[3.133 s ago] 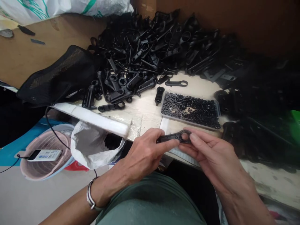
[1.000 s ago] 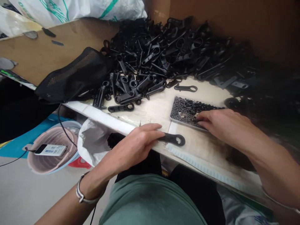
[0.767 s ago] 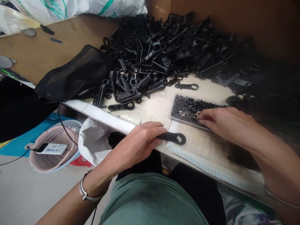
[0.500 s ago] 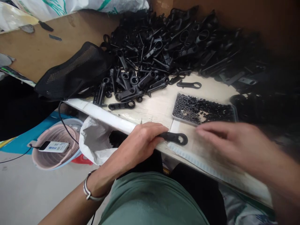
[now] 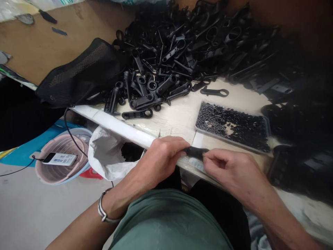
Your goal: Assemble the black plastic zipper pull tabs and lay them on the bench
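Observation:
Between my hands at the table's front edge is a black plastic handle part [image 5: 195,152] with a ring-shaped end. My left hand [image 5: 166,156] is closed around one end of it. The fingers of my right hand [image 5: 229,165] are pinched together at its ring end, which they cover. Whether a small piece sits between those fingertips cannot be made out. Just beyond my right hand lies a clear shallow tray [image 5: 234,141] of tiny black pieces.
A large heap of black plastic parts [image 5: 166,52] fills the back of the table. A black mesh bag [image 5: 85,73] lies at left. Below the edge are an open white sack [image 5: 104,156] and a pink basket [image 5: 49,173] holding a white device [image 5: 61,159] with a cable.
My right hand has moved left from beside the tray to the ring end of the handle part, its fingers closing there. My left hand keeps its hold. The view has shifted slightly.

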`<state>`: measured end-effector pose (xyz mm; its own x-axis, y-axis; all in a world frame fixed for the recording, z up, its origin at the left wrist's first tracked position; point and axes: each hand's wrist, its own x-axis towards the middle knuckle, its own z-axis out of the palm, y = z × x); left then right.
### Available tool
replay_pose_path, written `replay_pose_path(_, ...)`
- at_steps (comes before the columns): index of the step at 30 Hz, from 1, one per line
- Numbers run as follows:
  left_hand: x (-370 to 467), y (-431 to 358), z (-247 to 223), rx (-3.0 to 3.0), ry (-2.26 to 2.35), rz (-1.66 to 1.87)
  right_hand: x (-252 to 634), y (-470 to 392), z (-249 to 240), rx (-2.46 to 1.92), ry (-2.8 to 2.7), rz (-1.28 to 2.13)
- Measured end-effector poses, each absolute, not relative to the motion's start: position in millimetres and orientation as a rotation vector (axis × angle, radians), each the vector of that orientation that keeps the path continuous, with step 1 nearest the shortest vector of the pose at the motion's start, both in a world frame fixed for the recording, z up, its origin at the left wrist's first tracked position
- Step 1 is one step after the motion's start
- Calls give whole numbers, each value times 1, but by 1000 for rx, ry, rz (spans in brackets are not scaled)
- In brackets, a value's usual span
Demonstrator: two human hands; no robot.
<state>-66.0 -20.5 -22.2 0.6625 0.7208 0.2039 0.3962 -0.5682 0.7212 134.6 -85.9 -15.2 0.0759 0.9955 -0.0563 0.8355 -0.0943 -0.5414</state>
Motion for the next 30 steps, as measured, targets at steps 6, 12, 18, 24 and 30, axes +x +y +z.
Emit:
replay_pose_path(6,-66,-20,-23,2239,870,624,143,-78,-2,-1975,-1973,779)
replay_pose_path(12,-66,-20,-18,2229,857,602,152,-86,0,-1963,-1805,863)
replay_pose_path(18,-69,-21,-16,2243,832,592,186,-92,6,-2092,-1723,380)
replay_pose_path(24,-64,-15,-5,2433,846,698,198,-62,15,-2481,-1929,8)
replay_pose_path(30,-38,12,20,2694,882,397,189,-26,14,-2492,-2133,136)
